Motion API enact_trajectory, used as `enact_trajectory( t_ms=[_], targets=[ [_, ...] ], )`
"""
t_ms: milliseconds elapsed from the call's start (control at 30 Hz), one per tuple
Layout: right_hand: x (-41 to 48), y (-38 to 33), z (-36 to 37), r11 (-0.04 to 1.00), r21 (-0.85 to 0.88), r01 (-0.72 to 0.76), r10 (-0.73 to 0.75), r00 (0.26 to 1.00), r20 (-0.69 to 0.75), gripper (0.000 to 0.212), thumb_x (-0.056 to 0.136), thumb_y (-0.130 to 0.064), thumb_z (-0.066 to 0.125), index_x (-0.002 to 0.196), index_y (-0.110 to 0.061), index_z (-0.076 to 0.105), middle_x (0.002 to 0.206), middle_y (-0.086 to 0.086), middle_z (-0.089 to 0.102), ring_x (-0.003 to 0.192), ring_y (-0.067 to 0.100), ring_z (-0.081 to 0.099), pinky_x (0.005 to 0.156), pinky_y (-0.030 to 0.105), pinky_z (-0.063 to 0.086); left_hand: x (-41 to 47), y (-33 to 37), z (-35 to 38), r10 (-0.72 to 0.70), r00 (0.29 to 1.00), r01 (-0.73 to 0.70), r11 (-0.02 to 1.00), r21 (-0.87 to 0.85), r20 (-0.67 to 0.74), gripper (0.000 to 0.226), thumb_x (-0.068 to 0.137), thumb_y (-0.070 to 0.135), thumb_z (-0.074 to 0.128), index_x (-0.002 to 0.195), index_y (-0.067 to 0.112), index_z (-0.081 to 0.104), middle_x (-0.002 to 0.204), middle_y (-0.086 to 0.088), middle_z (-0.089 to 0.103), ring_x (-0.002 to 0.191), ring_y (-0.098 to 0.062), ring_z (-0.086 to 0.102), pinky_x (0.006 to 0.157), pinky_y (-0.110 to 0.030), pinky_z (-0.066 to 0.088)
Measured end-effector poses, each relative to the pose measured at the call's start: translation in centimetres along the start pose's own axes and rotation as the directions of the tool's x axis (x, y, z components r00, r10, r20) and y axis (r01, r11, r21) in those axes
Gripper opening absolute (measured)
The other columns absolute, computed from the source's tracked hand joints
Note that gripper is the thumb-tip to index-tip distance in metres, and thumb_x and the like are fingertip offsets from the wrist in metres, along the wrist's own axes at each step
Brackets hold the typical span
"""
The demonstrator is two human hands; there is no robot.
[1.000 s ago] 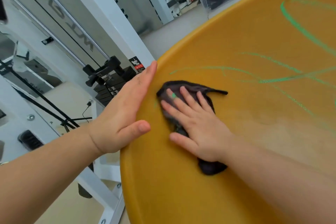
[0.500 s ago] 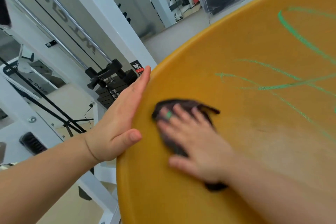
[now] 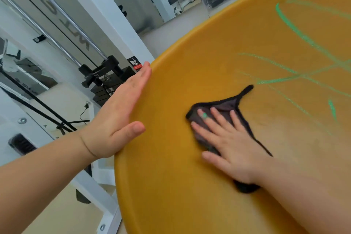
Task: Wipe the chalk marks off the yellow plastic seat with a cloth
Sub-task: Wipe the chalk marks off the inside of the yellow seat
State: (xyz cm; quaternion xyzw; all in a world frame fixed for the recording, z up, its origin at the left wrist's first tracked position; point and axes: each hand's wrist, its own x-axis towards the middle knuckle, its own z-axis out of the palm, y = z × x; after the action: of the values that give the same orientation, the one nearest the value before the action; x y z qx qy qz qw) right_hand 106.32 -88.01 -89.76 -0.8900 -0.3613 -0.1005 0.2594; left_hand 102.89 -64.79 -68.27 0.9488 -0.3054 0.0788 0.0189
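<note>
**Currently: cloth pinned flat under the right hand, left hand bracing the seat rim**

1. Position of cloth. The dark grey-purple cloth with a black stitched hem [image 3: 226,105] lies on the yellow moulded plastic seat [image 3: 190,59], in the left-centre part of the surface. The right hand [image 3: 233,146] rests on top of it, palm down. The fingers [image 3: 218,119] are straight and slightly spread, and they press the fabric against the plastic without curling round it. One corner of the cloth tapers to a thin point beyond the fingertips. Another dark fold shows from under the wrist.

2. Left hand. The left hand [image 3: 117,119] is laid flat against the outer rim of the seat. Its fingers are straight and held together along the edge, and the thumb rests on the upper surface. It holds nothing.

3. Surface condition. Green chalk marks [image 3: 296,30] cross the seat to the right of the cloth: one thick curved stroke and several thinner, fainter lines. The plastic near the right forearm looks dull and hazy. A green smudge shows on one finger of the right hand.

4. Writing. The white metal gym frame [image 3: 106,11] carries large dark lettering, too skewed and cropped to read. A small black-and-red warning sticker [image 3: 135,63] on it shows a pictogram; its text is too small to read.
</note>
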Motion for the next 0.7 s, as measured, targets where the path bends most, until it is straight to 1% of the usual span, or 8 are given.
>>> enact_trajectory(
  t_ms=[67,133,233,367,433,500,600,700],
  targets=[
    [-0.4,5.1,-1.2,0.959,-0.136,-0.249,0.241,0.968,-0.074,0.071,0.087,-0.083,-0.014,0.153,-0.057,-0.014,0.167,-0.016,-0.022,0.154,0.019,-0.027,0.122,0.05,-0.021,0.3,0.2,0.0,0.075,0.997,-0.075,0.997,0.035,-0.001,0.1,0.094,0.073,0.019,0.154,-0.008,0.008,0.165,-0.019,0.006,0.153,-0.031,0.01,0.118,-0.061,0.02],
    [-0.3,6.5,-2.0,0.889,-0.128,-0.44,0.431,0.898,-0.095,0.078,0.086,-0.082,-0.015,0.157,-0.05,-0.01,0.166,-0.011,-0.026,0.153,0.022,-0.029,0.122,0.053,-0.019,0.2,0.1,0.0,0.065,0.998,-0.064,0.996,0.053,-0.012,0.1,0.094,0.072,0.02,0.154,-0.007,0.008,0.165,-0.019,0.006,0.154,-0.029,0.01,0.12,-0.058,0.019],
    [0.8,1.5,-0.7,0.851,0.034,-0.524,0.525,0.851,-0.023,0.082,0.081,-0.082,-0.017,0.154,-0.044,-0.024,0.163,-0.006,-0.037,0.149,0.027,-0.037,0.12,0.058,-0.019,0.0,-0.2,0.1,0.056,0.998,-0.056,0.995,0.078,-0.009,0.101,0.093,0.075,0.023,0.155,-0.003,0.01,0.166,-0.017,0.007,0.154,-0.026,0.009,0.121,-0.055,0.018],
    [-1.8,-7.6,0.4,0.964,0.166,-0.206,0.183,0.973,0.143,0.083,0.082,-0.085,-0.012,0.152,-0.045,-0.029,0.157,-0.016,-0.044,0.144,0.018,-0.045,0.122,0.054,-0.019,-0.1,-0.6,0.1,0.047,0.999,-0.048,0.991,0.125,0.012,0.099,0.091,0.076,0.027,0.156,0.003,0.018,0.166,-0.016,0.008,0.154,-0.026,0.009,0.121,-0.054,0.018],
    [-4.8,-9.0,-0.2,0.975,0.211,-0.071,0.021,0.973,0.231,0.075,0.089,-0.081,0.0,0.152,-0.05,-0.025,0.157,-0.021,-0.043,0.143,0.012,-0.045,0.12,0.046,-0.025,-0.1,-0.4,0.0,0.038,0.999,-0.042,0.987,0.156,0.028,0.096,0.09,0.077,0.029,0.156,0.008,0.023,0.166,-0.015,0.009,0.154,-0.026,0.009,0.121,-0.053,0.018],
    [-7.5,-7.4,-0.9,0.985,0.174,-0.019,-0.035,0.954,0.299,0.067,0.094,-0.078,0.008,0.151,-0.056,-0.021,0.158,-0.025,-0.038,0.145,0.008,-0.041,0.118,0.04,-0.028,-0.1,-0.1,0.0,0.014,0.999,-0.023,0.979,0.205,0.046,0.094,0.089,0.079,0.031,0.156,0.013,0.028,0.166,-0.012,0.01,0.154,-0.024,0.008,0.123,-0.05,0.017],
    [-10.2,-0.1,-2.2,0.976,-0.098,-0.195,0.215,0.936,0.279,0.067,0.086,-0.085,-0.008,0.148,-0.062,-0.022,0.163,-0.023,-0.029,0.151,0.013,-0.031,0.122,0.046,-0.022,0.1,0.3,-0.1,-0.039,0.995,0.007,0.949,0.314,0.097,0.088,0.085,0.081,0.03,0.152,0.025,0.039,0.166,-0.007,0.016,0.154,-0.022,0.006,0.122,-0.05,0.019],
    [-11.8,6.4,-4.6,0.769,-0.282,-0.574,0.617,0.782,0.09,0.086,0.075,-0.085,-0.024,0.155,-0.054,-0.013,0.166,-0.013,-0.025,0.154,0.019,-0.026,0.124,0.056,-0.013,0.4,1.7,-0.6,-0.109,0.98,-0.002,0.833,0.554,0.168,0.084,0.082,0.081,0.025,0.148,0.033,0.044,0.165,-0.007,0.017,0.154,-0.027,0.009,0.122,-0.055,0.015]
  ],
)
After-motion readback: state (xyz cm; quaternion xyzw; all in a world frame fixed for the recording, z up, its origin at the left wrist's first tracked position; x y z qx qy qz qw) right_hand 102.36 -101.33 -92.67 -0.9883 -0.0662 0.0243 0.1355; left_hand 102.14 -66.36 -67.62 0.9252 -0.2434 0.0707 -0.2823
